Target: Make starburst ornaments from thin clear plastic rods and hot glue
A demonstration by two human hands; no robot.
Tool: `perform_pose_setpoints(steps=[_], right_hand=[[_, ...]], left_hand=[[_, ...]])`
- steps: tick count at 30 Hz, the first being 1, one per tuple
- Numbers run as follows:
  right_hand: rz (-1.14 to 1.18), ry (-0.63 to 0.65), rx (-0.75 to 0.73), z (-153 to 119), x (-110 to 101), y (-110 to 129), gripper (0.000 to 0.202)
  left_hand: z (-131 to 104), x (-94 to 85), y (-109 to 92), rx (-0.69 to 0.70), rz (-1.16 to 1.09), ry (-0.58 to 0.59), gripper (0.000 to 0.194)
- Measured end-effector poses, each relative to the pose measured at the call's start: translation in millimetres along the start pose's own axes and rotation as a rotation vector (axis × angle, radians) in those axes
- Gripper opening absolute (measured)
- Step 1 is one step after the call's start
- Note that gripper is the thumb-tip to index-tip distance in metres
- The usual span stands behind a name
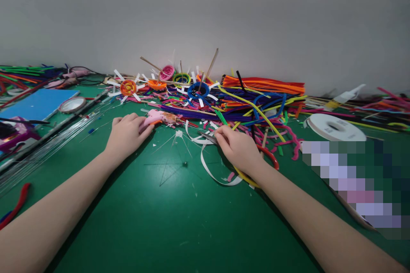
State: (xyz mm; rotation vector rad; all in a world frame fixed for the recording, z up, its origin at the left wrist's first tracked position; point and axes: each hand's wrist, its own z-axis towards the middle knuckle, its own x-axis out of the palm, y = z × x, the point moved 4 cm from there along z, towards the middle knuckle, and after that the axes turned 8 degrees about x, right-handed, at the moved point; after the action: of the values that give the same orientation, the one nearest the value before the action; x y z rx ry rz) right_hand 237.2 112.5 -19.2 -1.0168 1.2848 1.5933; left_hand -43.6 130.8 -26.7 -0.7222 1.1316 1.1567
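Note:
My left hand [130,130] is closed round the back end of a pink glue gun [156,117], whose nozzle points right. My right hand [238,147] pinches a grey, pointed metal tool [209,137] between thumb and fingers, its tip towards the left. A red curved handle [271,158] shows beyond the right wrist; I cannot tell whether it belongs to the same tool. A white ribbon [208,170] curls under and beside the right hand. Between the hands, a whitish blob of dried glue [179,134] with thin strands marks the green table [179,222].
Behind the hands lie small coiled pieces with white strips, blue [197,90] and orange [128,88], among heaped pipe cleaners [265,83]. To the right are a white spool [336,127] and a bottle [344,97]. Clear rods [64,149], a tape roll [73,104] and a blue board [41,103] lie left.

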Motion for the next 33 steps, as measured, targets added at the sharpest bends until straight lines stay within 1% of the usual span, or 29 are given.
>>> perform_pose_setpoints(steps=[9, 17, 24, 33], right_hand=[[0.039, -0.011, -0.017, -0.6, -0.4, -0.1, 0.025], [0.008, -0.008, 0.016, -0.7, -0.1, 0.5, 0.024], [0.014, -0.025, -0.034, -0.5, -0.4, 0.8, 0.024], [0.020, -0.023, -0.043, -1.3, -0.3, 1.5, 0.025]], left_hand=[[0.0, -0.4, -0.8, -0.005, 0.001, 0.013, 0.036], [-0.5, 0.0, -0.5, -0.009, -0.025, 0.000, 0.035], [-0.9, -0.9, -0.2, -0.030, -0.042, -0.005, 0.038], [-1.6, -2.4, -1.4, -0.070, -0.091, -0.026, 0.038]])
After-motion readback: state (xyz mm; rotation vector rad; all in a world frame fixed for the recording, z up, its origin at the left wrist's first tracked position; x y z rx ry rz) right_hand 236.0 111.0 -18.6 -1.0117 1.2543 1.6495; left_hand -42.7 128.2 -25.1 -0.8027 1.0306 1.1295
